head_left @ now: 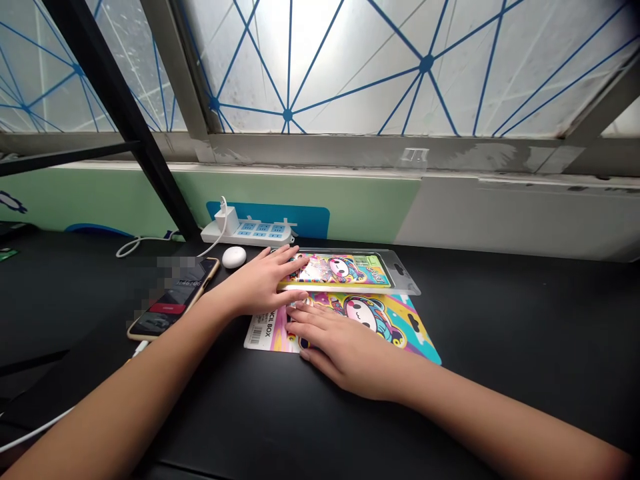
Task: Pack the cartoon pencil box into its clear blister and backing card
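Note:
A colourful cartoon pencil box lies in its clear plastic blister pack on the black desk. My left hand grips the box's left end, fingers over the top and thumb below. In front of it lies the printed backing card with a barcode and the words "CIL BOX". My right hand lies flat on the card's left part, fingers stretched toward the left.
A phone with a lit screen lies left of my left arm. Behind it are a small white round case, a white power strip with a charger, and white cables. A black frame post rises at left; windows behind.

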Action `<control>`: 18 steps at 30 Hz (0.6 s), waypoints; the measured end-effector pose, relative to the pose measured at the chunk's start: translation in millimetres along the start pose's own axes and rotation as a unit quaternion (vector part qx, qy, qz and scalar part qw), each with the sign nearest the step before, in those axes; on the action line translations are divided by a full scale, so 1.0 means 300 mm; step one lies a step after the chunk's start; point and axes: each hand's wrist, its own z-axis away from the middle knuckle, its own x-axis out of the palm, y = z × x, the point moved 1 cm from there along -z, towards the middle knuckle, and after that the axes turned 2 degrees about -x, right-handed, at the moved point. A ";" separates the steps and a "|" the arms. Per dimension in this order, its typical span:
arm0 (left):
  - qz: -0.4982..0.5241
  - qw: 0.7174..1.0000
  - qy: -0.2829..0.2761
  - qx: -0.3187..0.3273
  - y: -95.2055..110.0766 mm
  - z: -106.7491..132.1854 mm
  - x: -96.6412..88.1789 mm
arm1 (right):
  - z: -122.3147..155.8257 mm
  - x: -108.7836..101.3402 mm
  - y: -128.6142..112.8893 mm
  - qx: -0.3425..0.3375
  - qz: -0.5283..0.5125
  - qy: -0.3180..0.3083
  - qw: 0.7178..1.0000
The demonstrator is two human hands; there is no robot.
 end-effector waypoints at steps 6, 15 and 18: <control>0.032 0.999 -0.004 -0.001 -0.004 -0.002 -0.003 | -0.008 -0.027 -0.011 -0.059 0.117 0.102 0.986; 0.062 0.998 0.002 -0.019 0.003 -0.007 -0.005 | 0.056 -0.269 0.332 0.199 0.179 0.126 0.955; 0.061 0.998 0.006 -0.028 0.011 -0.008 -0.005 | 0.091 -0.302 0.428 0.224 0.139 0.083 0.961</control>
